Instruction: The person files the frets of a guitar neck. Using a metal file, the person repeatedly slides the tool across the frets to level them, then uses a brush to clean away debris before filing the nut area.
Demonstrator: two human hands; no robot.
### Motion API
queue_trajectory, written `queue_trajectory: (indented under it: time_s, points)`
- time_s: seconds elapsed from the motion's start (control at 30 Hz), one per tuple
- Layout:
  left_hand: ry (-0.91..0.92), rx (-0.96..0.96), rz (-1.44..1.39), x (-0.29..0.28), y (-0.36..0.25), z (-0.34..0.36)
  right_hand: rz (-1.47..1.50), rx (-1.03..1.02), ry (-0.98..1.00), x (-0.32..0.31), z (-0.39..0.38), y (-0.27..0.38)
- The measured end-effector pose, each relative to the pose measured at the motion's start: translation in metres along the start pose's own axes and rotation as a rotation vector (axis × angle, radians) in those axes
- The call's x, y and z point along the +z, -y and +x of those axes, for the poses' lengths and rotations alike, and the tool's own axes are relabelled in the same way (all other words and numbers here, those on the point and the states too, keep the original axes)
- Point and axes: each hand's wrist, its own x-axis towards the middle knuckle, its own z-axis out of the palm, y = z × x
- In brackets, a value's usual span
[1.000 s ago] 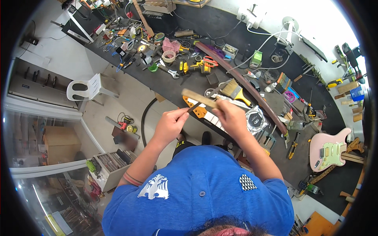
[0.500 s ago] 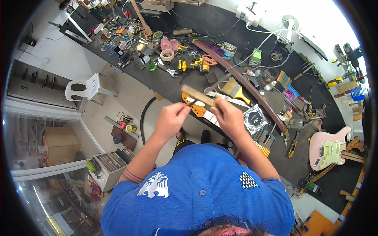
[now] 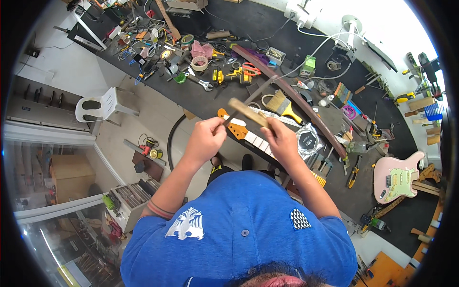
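Note:
My left hand [image 3: 205, 138] pinches the near end of a long, thin grey bar that looks like a flat file [image 3: 260, 90]. It slants up and away to the right. A pale wooden block [image 3: 247, 113] crosses over the bar, gripped at its right end by my right hand [image 3: 282, 139]. Whether block and bar touch, I cannot tell. Just beyond and beneath my hands lies a guitar neck [image 3: 258, 142] with an orange-brown headstock [image 3: 236, 131] at the bench's near edge. A wide paintbrush [image 3: 283, 104] with a yellow-and-black handle rests behind the block.
The dark workbench [image 3: 191, 103] carries a yellow cordless drill [image 3: 237, 75], an adjustable wrench [image 3: 203, 83], a tape roll [image 3: 199, 63] and a long reddish-brown beam [image 3: 296, 93]. A round black disc in clear wrap [image 3: 308, 140] lies right of my hand. Farther right is a pink guitar body [image 3: 397, 178].
The wooden block has shifted slightly right and down along with my right hand. More of the bar's far end shows beyond it. The whole view has moved slightly.

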Motion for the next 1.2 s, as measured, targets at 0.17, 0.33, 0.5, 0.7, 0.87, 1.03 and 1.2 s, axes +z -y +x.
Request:
queue_trajectory:
  time_s: [0.17,0.33,0.5,0.7,0.87,1.03,1.2]
  points:
    - [0.003,0.025,-0.1,0.007,-0.009,0.001,0.041,-0.047,-0.022,0.015,0.0,0.017]
    - [0.009,-0.02,-0.129,0.006,-0.007,0.001,0.053,0.021,0.014,0.019,-0.007,0.009]
    - [0.069,-0.08,-0.414,0.002,-0.001,0.001,0.065,0.003,-0.012,0.021,-0.013,0.006]
    - [0.018,-0.106,-0.25,-0.005,0.006,-0.005,0.047,0.195,-0.055,-0.005,-0.026,-0.02]
    - [0.008,0.009,-0.126,0.013,0.004,-0.006,0.018,-0.063,-0.001,0.003,-0.015,0.014]
    - [-0.001,-0.057,-0.353,0.002,0.015,-0.001,-0.043,-0.15,-0.083,0.004,-0.015,0.007]
    - [0.002,-0.029,-0.328,0.023,0.008,-0.014,-0.018,-0.146,-0.013,0.0,-0.008,0.024]
